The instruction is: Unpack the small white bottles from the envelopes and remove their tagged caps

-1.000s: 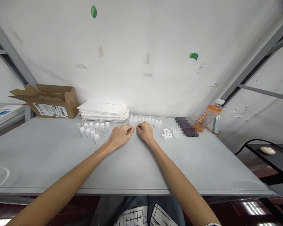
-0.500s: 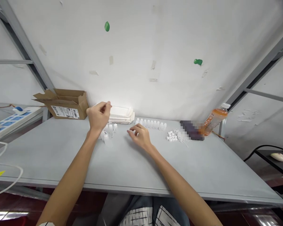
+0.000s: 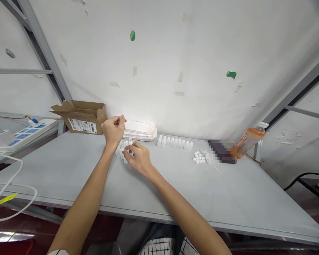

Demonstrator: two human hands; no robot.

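Note:
My left hand (image 3: 113, 131) is raised above the back left of the grey table, in front of a stack of white cards or flat boxes (image 3: 140, 129). Its thumb and fingers are pinched together; anything between them is too small to make out. My right hand (image 3: 139, 157) reaches into a cluster of small white bottles (image 3: 126, 160), several with caps and thin cords. Its fingertips are closed among their tops and hide what they grip. To the right, several uncapped small bottles (image 3: 177, 143) stand in a row. White caps (image 3: 199, 157) lie beside tangled white cords (image 3: 211, 160).
An open cardboard box (image 3: 86, 120) stands at the back left. Left of it is a power strip (image 3: 33, 132) with a white cable (image 3: 13, 177). A dark, partly blurred object (image 3: 219, 150) and an orange drink bottle (image 3: 248, 141) are at the back right.
My right hand has moved left from the open tabletop to the cluster of small bottles, and its fingers have closed. My left hand stays raised and pinched. The view has shifted slightly.

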